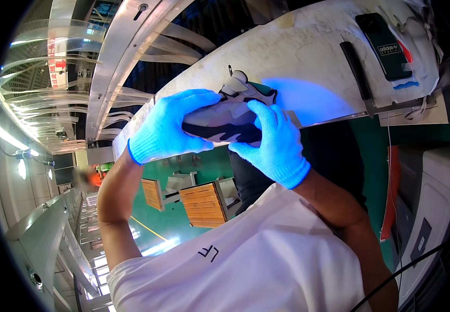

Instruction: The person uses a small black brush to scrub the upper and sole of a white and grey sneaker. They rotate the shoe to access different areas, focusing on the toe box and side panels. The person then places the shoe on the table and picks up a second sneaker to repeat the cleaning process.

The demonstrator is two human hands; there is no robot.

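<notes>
Between my two gloved hands is a sneaker (222,118) with grey and dark panels, held at the edge of the pale worktable (318,57). My left hand (170,125), in a knit glove glowing blue under the light, wraps one end of the shoe, thumb below and fingers over the top. The other end is gripped by my right hand (274,140), its fingers on the upper side and its thumb underneath. The shoe's tongue and collar stick up on the far side. My palms hide both ends of the shoe.
On the table at the right lie a dark phone (383,46) and a black strip-like tool (356,70). A metal rail frame (118,57) with clear plastic strips runs along the far left. Slatted wooden seats (203,204) stand on the green floor. A grey machine (433,192) is at the right.
</notes>
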